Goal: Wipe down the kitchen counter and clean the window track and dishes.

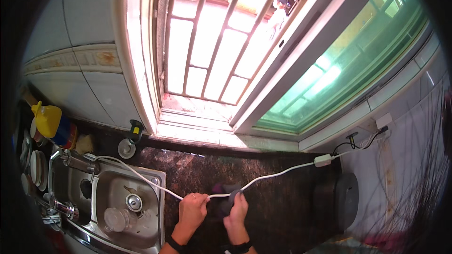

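A white cable (284, 172) runs from the sink's faucet area at the left to a white plug-like connector (322, 160) at the right. My left hand (192, 210) grips this cable over the dark counter, just right of the sink. Beside it, my right hand (237, 215) holds a dark cloth (233, 197) around the same cable. A short stretch of cable shows between the two hands. The cloth's lower part is blurred and partly hidden by my right hand.
A steel double-bowl sink (163, 215) with a metal faucet (79, 162) lies left, with a clear lidded container (116, 219) in one bowl. Plates (37, 171) and a yellow-blue bottle (49, 120) stand beyond. A dark appliance (344, 201) is right. A barred window (212, 60) is ahead; a person is outside.
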The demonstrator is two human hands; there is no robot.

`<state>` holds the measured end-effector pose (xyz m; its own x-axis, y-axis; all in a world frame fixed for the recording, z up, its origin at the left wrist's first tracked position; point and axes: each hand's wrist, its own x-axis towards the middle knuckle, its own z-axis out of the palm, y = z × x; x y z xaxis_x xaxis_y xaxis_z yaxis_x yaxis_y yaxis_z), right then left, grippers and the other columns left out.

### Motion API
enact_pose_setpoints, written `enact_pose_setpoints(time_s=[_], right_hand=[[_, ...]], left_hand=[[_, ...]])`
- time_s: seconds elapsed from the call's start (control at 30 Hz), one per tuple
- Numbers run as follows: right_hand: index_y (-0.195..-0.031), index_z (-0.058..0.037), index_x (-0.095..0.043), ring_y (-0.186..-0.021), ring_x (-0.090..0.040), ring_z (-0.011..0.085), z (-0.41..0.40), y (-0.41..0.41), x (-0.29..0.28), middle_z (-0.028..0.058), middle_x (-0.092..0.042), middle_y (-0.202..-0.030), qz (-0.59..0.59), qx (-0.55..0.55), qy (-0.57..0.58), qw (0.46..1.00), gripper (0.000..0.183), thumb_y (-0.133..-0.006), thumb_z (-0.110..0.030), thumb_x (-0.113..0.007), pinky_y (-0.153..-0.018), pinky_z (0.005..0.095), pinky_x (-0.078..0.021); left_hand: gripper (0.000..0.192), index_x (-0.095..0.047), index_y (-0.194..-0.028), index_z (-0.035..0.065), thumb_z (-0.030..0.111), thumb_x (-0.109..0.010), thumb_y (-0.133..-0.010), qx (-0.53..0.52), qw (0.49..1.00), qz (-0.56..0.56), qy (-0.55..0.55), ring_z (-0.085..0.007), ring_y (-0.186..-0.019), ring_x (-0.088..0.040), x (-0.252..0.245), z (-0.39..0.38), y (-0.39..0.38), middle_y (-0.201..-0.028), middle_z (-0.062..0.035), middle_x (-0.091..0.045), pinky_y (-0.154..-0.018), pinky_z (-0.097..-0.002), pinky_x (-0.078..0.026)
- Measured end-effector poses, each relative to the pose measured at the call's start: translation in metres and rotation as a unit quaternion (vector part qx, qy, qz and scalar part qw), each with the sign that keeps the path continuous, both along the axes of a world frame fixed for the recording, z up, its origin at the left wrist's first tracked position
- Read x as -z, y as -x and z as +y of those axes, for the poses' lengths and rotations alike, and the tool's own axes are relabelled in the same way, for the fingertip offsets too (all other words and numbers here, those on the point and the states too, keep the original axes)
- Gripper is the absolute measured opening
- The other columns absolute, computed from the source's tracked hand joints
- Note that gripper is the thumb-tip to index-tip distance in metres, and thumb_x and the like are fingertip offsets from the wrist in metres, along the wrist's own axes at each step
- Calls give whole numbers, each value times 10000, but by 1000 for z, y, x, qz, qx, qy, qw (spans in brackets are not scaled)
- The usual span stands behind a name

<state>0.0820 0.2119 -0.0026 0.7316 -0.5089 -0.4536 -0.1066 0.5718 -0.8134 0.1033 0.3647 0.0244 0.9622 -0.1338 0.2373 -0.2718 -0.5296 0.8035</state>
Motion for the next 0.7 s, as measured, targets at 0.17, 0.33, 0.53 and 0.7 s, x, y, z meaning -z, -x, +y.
enact_pose_setpoints(time_s=[0.17,0.33,0.53,0.7], right_hand=[[-1239,-30,-648,-986,-664,156,39,9,20,51,-686,-1126,-20,-58,-31,998,248,-1119,-195,-507,-886,313,-555],[-1160,-78,-675,-864,-658,138,-13,-9,17,20,-678,-1002,-9,-54,-11,998,215,-1104,-217,-521,-717,312,-569],[-1207,-28,-679,-1007,-699,216,-95,-28,-3,74,-712,-1110,-64,4,49,997,279,-1116,-214,-493,-919,368,-574],[-1226,-12,-663,-1023,-670,165,-60,-13,25,54,-698,-1135,-46,17,83,995,259,-1114,-192,-515,-916,309,-542]], left_hand=[[44,-727,-877,50,88,-705,-882,17,1000,-2,5,-343,-771,-679,2,4,3,-780,-129,-690,-703,-455,-544],[56,-745,-898,58,101,-713,-883,29,1000,-1,7,-332,-789,-685,3,18,1,-782,-120,-697,-701,-445,-547],[56,-744,-915,67,93,-735,-866,67,997,18,25,-332,-799,-686,10,28,4,-803,-119,-698,-720,-440,-549],[62,-736,-905,44,81,-739,-856,44,999,-18,24,-331,-791,-687,5,17,-1,-795,-123,-694,-726,-438,-550]])
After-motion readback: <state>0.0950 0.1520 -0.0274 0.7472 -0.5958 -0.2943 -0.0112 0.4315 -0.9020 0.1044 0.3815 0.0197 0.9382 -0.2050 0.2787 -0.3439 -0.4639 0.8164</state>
